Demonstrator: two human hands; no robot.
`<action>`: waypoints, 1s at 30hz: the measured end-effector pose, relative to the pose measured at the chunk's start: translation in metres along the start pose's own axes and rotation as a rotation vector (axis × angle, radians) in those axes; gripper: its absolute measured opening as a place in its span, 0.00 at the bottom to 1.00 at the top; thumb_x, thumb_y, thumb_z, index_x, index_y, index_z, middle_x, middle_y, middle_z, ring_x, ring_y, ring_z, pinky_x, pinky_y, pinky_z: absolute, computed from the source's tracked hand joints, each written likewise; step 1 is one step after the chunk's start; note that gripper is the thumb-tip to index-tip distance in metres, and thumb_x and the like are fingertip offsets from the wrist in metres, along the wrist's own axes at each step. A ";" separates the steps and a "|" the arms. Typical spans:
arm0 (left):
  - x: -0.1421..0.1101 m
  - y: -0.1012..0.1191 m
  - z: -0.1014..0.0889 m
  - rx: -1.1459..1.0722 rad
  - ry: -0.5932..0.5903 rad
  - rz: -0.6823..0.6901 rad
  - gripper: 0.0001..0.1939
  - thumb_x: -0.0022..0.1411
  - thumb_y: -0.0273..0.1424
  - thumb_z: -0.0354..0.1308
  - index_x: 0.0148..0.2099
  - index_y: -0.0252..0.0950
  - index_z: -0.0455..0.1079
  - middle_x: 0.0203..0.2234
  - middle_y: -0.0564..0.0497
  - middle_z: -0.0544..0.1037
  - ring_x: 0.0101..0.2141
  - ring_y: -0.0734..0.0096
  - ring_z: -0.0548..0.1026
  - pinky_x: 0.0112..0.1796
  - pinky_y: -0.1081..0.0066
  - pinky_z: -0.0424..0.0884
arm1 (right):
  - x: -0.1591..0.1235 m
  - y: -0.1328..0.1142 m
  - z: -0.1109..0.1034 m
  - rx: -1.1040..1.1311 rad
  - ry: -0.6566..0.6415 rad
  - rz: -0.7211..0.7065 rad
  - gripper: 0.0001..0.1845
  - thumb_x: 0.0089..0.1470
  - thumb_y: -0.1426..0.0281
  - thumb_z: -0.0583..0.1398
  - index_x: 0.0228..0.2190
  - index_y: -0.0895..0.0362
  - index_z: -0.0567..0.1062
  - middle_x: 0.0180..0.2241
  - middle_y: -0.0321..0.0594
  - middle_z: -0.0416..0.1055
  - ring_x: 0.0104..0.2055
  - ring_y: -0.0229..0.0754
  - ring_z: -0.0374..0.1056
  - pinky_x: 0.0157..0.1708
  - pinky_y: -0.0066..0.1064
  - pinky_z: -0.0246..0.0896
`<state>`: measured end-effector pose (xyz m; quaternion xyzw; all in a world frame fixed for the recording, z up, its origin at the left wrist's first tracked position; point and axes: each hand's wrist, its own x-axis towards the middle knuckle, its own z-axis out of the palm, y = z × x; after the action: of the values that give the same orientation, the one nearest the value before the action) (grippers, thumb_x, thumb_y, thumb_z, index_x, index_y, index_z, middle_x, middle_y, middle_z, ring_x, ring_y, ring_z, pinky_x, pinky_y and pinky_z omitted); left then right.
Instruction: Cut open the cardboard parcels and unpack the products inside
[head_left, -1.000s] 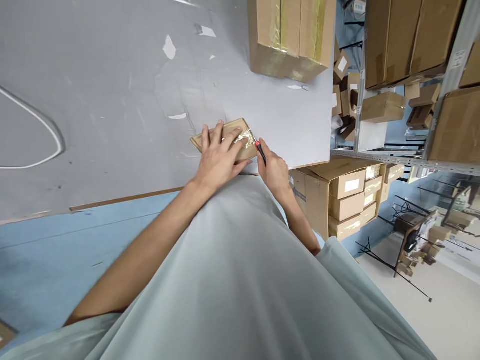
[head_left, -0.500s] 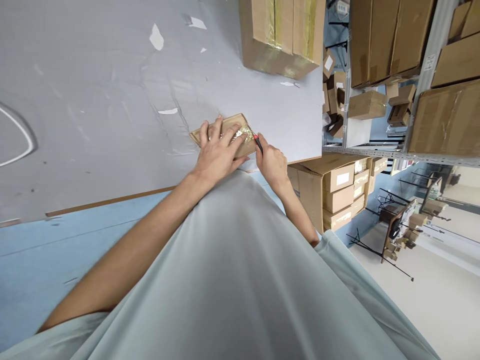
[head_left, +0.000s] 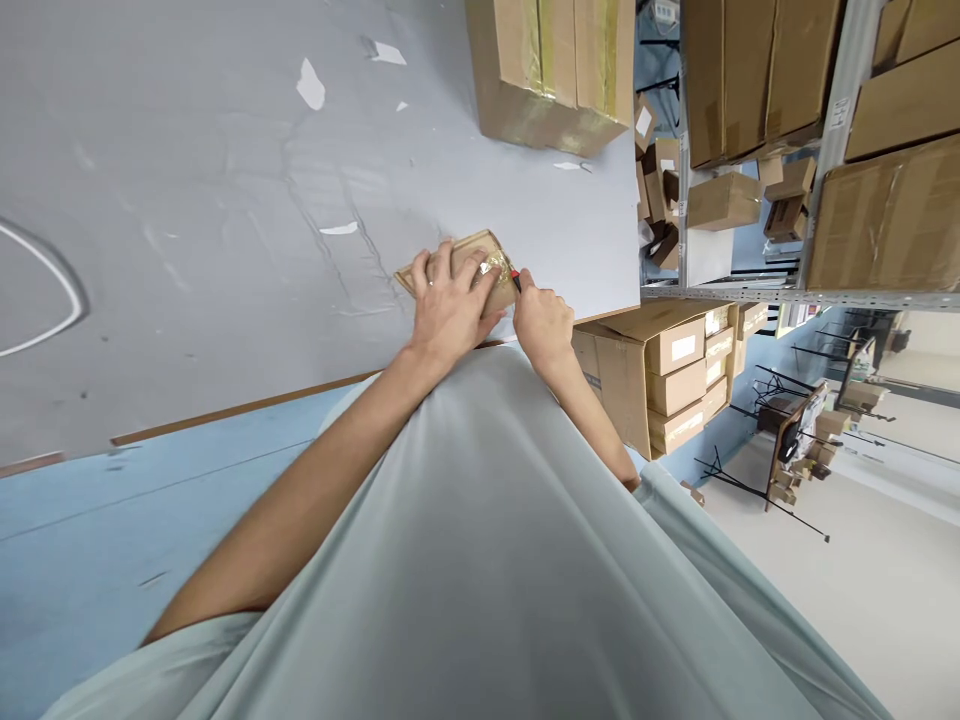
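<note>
A small flat cardboard box (head_left: 493,297) with shiny clear tape on it lies near the table's front edge. My left hand (head_left: 451,305) is spread over its top, fingers apart and pressing down, so much of the box is hidden. At the box's right edge, my right hand (head_left: 543,318) is closed around a red and black utility knife (head_left: 515,278). The knife's tip meets the box's edge there; the blade itself is too small to make out.
A large taped carton (head_left: 555,90) stands on the grey table (head_left: 225,250). Paper scraps (head_left: 310,86) and a white cable (head_left: 64,290) lie about. Right of the table are an open carton (head_left: 615,390) holding several boxes and a metal shelf (head_left: 750,292) with cartons.
The view has shifted slightly. My left hand and the small box appear a little farther right, and my right hand has come closer against the box's edge, covering more of the knife.
</note>
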<state>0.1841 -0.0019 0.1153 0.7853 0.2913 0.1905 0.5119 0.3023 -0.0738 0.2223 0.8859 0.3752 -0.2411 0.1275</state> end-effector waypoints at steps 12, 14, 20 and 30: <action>0.004 -0.001 0.003 -0.024 -0.023 0.008 0.31 0.63 0.46 0.74 0.66 0.48 0.79 0.73 0.41 0.73 0.79 0.25 0.53 0.75 0.23 0.35 | -0.012 0.002 -0.002 -0.028 -0.027 0.058 0.22 0.79 0.70 0.51 0.67 0.56 0.72 0.52 0.60 0.83 0.56 0.62 0.82 0.56 0.52 0.77; 0.004 -0.001 0.003 -0.016 -0.037 0.010 0.30 0.62 0.44 0.74 0.66 0.49 0.79 0.73 0.42 0.74 0.79 0.25 0.54 0.76 0.24 0.37 | -0.015 0.005 -0.003 -0.031 -0.035 0.065 0.23 0.78 0.71 0.50 0.67 0.55 0.72 0.51 0.60 0.84 0.55 0.62 0.82 0.56 0.51 0.77; 0.007 0.000 0.001 0.027 -0.065 0.024 0.34 0.60 0.40 0.76 0.68 0.47 0.78 0.74 0.40 0.73 0.79 0.24 0.53 0.75 0.24 0.38 | -0.006 0.016 -0.006 0.045 -0.029 0.062 0.23 0.80 0.68 0.53 0.69 0.52 0.73 0.54 0.55 0.85 0.58 0.60 0.81 0.60 0.52 0.75; 0.001 0.001 -0.002 0.212 -0.098 0.040 0.34 0.66 0.41 0.73 0.71 0.48 0.75 0.75 0.41 0.71 0.79 0.27 0.55 0.76 0.28 0.44 | -0.012 0.020 0.006 0.041 -0.064 0.092 0.26 0.82 0.67 0.50 0.74 0.51 0.67 0.53 0.53 0.86 0.57 0.57 0.83 0.60 0.45 0.74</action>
<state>0.1837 0.0000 0.1169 0.8492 0.2687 0.1298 0.4356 0.3073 -0.0977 0.2242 0.8964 0.3250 -0.2707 0.1321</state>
